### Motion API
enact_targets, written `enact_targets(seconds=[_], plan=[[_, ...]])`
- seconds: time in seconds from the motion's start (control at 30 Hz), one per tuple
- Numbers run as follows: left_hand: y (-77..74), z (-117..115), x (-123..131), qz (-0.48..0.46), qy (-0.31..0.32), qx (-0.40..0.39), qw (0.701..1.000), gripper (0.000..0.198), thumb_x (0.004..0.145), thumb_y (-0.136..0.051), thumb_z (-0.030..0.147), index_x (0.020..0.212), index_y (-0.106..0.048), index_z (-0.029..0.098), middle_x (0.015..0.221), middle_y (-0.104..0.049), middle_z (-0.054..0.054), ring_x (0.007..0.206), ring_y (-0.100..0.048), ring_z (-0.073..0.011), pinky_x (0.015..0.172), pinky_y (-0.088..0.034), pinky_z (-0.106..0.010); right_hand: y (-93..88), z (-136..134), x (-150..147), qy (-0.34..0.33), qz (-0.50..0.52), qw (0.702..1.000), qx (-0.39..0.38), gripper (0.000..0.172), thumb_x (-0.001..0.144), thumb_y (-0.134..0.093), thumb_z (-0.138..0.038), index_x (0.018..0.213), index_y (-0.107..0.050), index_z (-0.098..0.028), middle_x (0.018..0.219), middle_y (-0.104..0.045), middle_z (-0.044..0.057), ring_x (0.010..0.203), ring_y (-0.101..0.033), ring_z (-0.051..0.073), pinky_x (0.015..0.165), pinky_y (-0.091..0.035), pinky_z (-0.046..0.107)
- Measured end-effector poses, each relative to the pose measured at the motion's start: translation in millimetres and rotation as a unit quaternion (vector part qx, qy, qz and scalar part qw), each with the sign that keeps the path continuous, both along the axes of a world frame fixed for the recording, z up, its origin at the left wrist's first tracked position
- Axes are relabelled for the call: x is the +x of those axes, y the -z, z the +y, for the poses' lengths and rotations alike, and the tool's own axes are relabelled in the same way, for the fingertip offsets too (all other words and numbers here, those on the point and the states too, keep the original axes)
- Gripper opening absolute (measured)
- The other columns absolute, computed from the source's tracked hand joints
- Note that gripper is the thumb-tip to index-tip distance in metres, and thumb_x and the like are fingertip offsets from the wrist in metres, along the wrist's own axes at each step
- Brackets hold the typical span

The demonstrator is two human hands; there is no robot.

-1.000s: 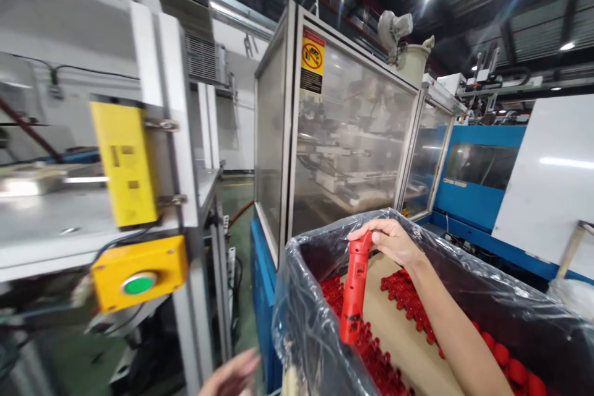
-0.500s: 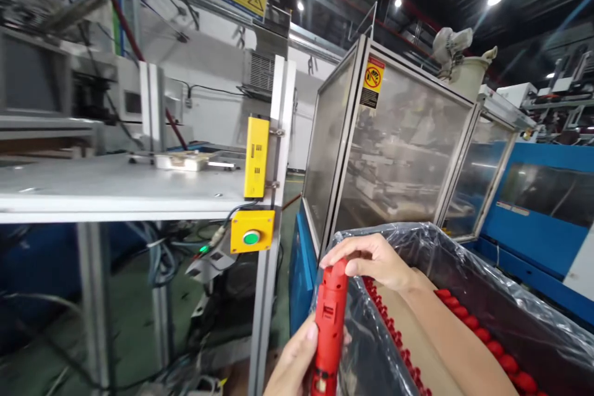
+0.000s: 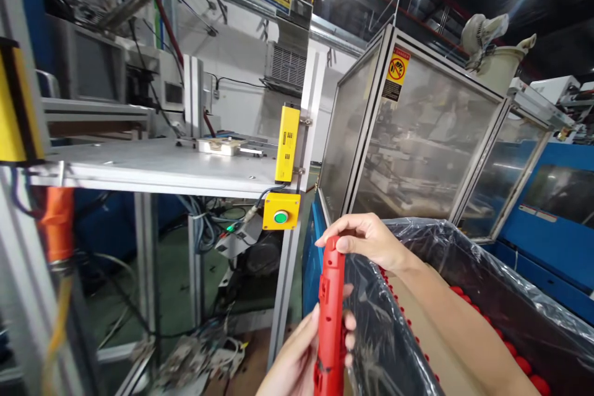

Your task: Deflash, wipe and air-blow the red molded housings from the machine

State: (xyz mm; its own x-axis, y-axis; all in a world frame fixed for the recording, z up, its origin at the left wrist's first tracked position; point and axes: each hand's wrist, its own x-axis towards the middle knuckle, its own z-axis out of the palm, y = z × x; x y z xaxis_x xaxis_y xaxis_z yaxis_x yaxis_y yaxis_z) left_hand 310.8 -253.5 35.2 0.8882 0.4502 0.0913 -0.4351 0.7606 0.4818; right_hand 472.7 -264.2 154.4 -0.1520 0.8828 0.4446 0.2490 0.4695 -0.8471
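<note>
- Red tubular part (image 3: pixel 330 315): held near upright, slightly tilted, in front of the left edge of the plastic-lined bin (image 3: pixel 385 322).
- Right hand (image 3: pixel 371 242): fingers and thumb gripping its top end.
- Left hand (image 3: pixel 301 349): fingers wrapped round its lower body.
- More red pieces (image 3: pixel 523 365) lined up in bin.
- Worktop (image 3: pixel 153 164) left, green button (image 3: pixel 281 216) below its corner.

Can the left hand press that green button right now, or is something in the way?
Probably not: the left hand is wrapped around the red part, and the green button looks farther off. Nothing seems to stand in front of the button, though.
</note>
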Motion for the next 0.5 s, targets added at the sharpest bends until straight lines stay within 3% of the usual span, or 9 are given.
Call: enact_targets(seconds=[0.2,0.3,0.37,0.43,0.5], plan=[[-1.9,5.8,-17.1,-0.028,-0.03,0.012,0.999,0.034,0.07,-0.083,0.035,0.103,-0.076,0.025,0.077,-0.073,-0.006,0.069,-0.067,-0.0175,0.066,-0.061,-0.033,-1.3,22.6,-13.2,-0.059,-0.016,0.996,-0.06,0.042,0.079,-0.074,-0.053,0.098,-0.071,-0.015,0.097,-0.075,0.007,0.09,-0.069,0.017,0.08,-0.054,0.029],[-1.6,15.6,-31.5,-0.01,-0.115,0.028,0.993,0.045,0.062,-0.088,0.036,0.105,-0.076,0.025,0.082,-0.074,-0.006,0.073,-0.067,-0.0179,0.07,-0.06,-0.031,-2.7,24.9,-26.6,0.002,-0.064,0.995,-0.072,0.042,0.087,-0.065,-0.051,0.113,-0.066,-0.017,0.109,-0.073,0.009,0.094,-0.069,0.018,0.076,-0.055,0.03],[1.1,27.3,-42.7,0.02,-0.193,0.04,0.98,0.054,0.057,-0.091,0.038,0.106,-0.075,0.025,0.09,-0.074,-0.006,0.078,-0.068,-0.0195,0.075,-0.059,-0.03,-4.5,19.0,-40.8,0.073,-0.139,0.987,-0.038,0.033,0.093,-0.057,-0.044,0.113,-0.066,-0.019,0.104,-0.074,0.008,0.087,-0.07,0.017,0.074,-0.055,0.03],[5.7,42.3,-54.3,0.056,-0.265,0.05,0.961,0.061,0.053,-0.092,0.044,0.108,-0.074,0.024,0.098,-0.074,-0.007,0.084,-0.069,-0.0232,0.077,-0.058,-0.031,-3.3,11.4,-58.5,0.123,-0.252,0.96,-0.003,0.029,0.093,-0.056,-0.04,0.113,-0.067,-0.021,0.099,-0.075,0.007,0.084,-0.07,0.019,0.074,-0.055,0.032],[10.6,58.8,-65.8,0.082,-0.328,0.053,0.94,0.069,0.051,-0.091,0.049,0.112,-0.071,0.023,0.104,-0.074,-0.009,0.094,-0.069,-0.0288,0.08,-0.058,-0.033,4.0,9.3,-78.2,0.135,-0.378,0.916,0.019,0.041,0.085,-0.067,-0.044,0.121,-0.065,-0.024,0.107,-0.074,0.009,0.092,-0.07,0.025,0.075,-0.056,0.035]])
